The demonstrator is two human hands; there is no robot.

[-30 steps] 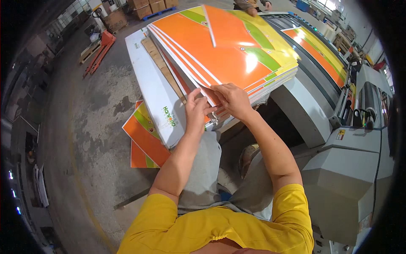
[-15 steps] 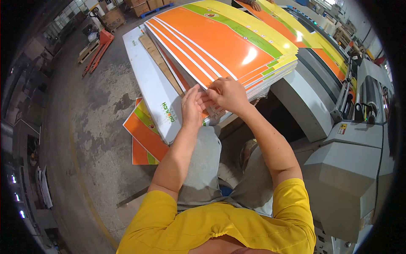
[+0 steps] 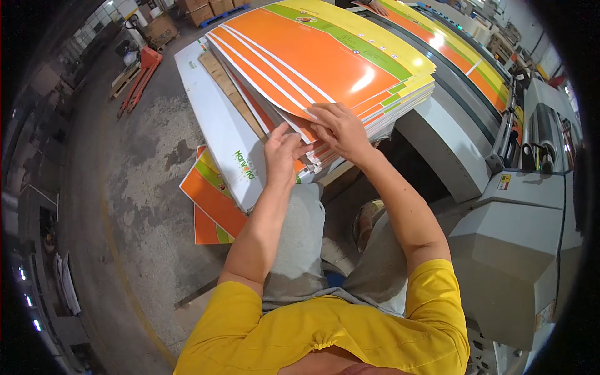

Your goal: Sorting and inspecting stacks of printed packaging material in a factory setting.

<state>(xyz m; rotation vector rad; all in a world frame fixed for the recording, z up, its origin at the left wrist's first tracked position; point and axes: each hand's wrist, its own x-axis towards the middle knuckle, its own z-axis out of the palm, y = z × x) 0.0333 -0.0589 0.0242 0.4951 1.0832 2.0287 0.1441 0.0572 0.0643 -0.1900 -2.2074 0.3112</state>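
Observation:
In front of me lies a thick stack of large printed sheets (image 3: 300, 47), glossy orange, green and yellow with white stripes. My right hand (image 3: 342, 132) pinches the near corner of the top sheet, which is bent up a little from those below. Just left of it, my left hand (image 3: 281, 154) is at the stack's near corner, its fingers apart and next to the sheet edges. Under the stack's left side are a brown cardboard strip (image 3: 228, 87) and a large white printed board (image 3: 206, 103).
More orange sheets (image 3: 212, 212) lie on the floor at left. A grey machine (image 3: 506, 231) stands close on my right, with printed sheets (image 3: 431, 40) on its bed. Another person's hand (image 3: 377, 7) shows at the far side. A red pallet truck (image 3: 140, 81) stands far left.
My right hand has lifted the top sheet's near corner, parting it from the sheets below. My left hand has shifted slightly left. On the machine, the printed sheets have moved.

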